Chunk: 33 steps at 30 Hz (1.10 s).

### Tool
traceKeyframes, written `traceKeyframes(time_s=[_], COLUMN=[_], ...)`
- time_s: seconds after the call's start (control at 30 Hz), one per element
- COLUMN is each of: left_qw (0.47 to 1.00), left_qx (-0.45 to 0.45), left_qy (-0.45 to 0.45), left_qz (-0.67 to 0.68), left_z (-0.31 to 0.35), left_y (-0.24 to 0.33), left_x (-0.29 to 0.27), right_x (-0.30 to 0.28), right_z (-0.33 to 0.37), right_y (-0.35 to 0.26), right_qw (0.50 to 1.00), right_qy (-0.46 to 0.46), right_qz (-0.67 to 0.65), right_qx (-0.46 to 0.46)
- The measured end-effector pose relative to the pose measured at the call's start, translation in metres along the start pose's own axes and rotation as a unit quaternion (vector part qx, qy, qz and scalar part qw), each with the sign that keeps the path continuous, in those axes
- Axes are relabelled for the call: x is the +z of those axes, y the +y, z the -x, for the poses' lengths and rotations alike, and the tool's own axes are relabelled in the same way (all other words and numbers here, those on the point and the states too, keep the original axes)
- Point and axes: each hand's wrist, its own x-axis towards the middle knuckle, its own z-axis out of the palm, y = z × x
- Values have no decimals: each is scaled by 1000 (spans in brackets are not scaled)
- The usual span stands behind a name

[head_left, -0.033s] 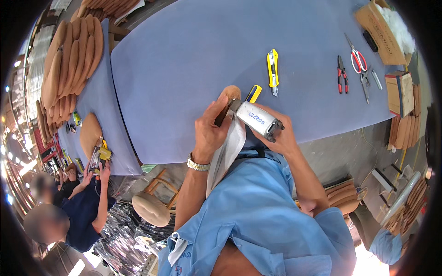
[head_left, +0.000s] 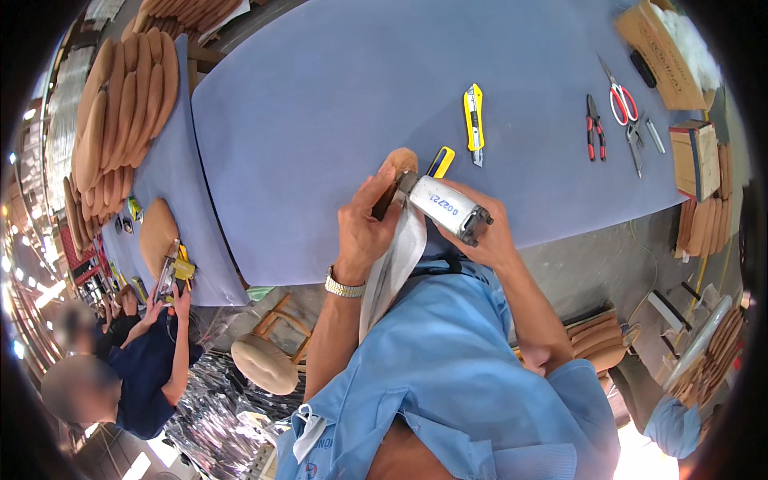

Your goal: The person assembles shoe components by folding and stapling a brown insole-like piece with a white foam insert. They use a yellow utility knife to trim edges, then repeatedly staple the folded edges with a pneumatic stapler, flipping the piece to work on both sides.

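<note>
My right hand (head_left: 490, 238) is wrapped round a white-and-silver pneumatic staple gun (head_left: 445, 205), whose nose points left. My left hand (head_left: 365, 227) grips a narrow brown upholstered piece (head_left: 402, 159) close to that nose; whether the two touch is hard to tell. From beneath the left hand a pale grey fabric strip (head_left: 402, 252) runs down toward my lap. A blue-and-yellow utility knife (head_left: 441, 162) lies just beyond the gun, partly hidden by it. Farther out on the blue table (head_left: 320, 104) lies a yellow utility knife (head_left: 474, 124).
At right lie red-handled pliers (head_left: 595, 132), scissors (head_left: 622, 104) and a grey metal tool (head_left: 634, 148), near a cardboard box (head_left: 660, 60) with white stuffing. Brown cushions (head_left: 132, 104) are stacked at far left. A co-worker (head_left: 152, 368) handles a tool beside another cushion (head_left: 159, 228).
</note>
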Motion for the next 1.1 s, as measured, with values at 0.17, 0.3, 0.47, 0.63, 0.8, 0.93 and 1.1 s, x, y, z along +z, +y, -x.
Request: traceKeyframes(time_s=[0.17, 0.3, 0.47, 0.63, 0.8, 0.93, 1.1], left_qw=[998, 1000, 1000, 1000, 1000, 1000, 1000], left_qx=[-36, -14, -17, -15, -23, -30, -23], left_qy=[6, 0, -7, -9, -8, -6, 3], left_qz=[46, 13, 1, 7, 14, 6, 9], left_z=[-8, -14, -11, -11, -13, -14, -10], left_y=[-2, 1, -2, -6, -4, -3, -8], left_x=[0, -3, -5, -6, -9, -7, -2], right_x=[-1, -1, 3, 5, 5, 2, -4], right_z=[-9, -12, -8, -10, -16, -21, -28], right_y=[5, 7, 8, 8, 7, 8, 5], right_qw=[1000, 999, 1000, 1000, 999, 999, 997], right_qy=[-12, -10, 6, 3, -21, -40, -73], right_qz=[20, 23, 18, 21, 31, 26, 14], right_qx=[-5, -24, -23, -16, -12, -14, -3])
